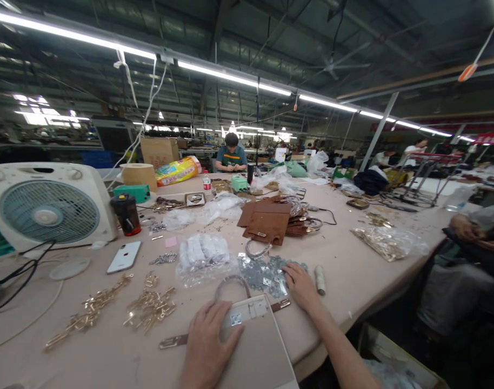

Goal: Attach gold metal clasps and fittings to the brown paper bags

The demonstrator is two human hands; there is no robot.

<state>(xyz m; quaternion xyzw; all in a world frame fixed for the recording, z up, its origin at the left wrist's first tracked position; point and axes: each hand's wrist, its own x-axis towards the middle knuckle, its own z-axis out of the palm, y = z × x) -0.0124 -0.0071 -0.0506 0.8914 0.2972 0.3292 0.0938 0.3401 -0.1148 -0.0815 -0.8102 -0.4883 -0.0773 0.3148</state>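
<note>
Under the spread left hand, the beige bag piece is being steadied near the table edge, one square plate seemingly seated, while farther right many loose plates, apparently unused, are being touched by the half-curled right hand, pinch unclear.

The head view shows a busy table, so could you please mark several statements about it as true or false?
1. The left hand rests on the bag. True.
2. The right hand is on the phone. False: it is at the metal plates.
3. The roll lies to the right of the metal plates. True.
4. The fan stands at the right edge of the picture. False: it stands at the left.
5. The phone lies to the left of the bag. True.
</note>
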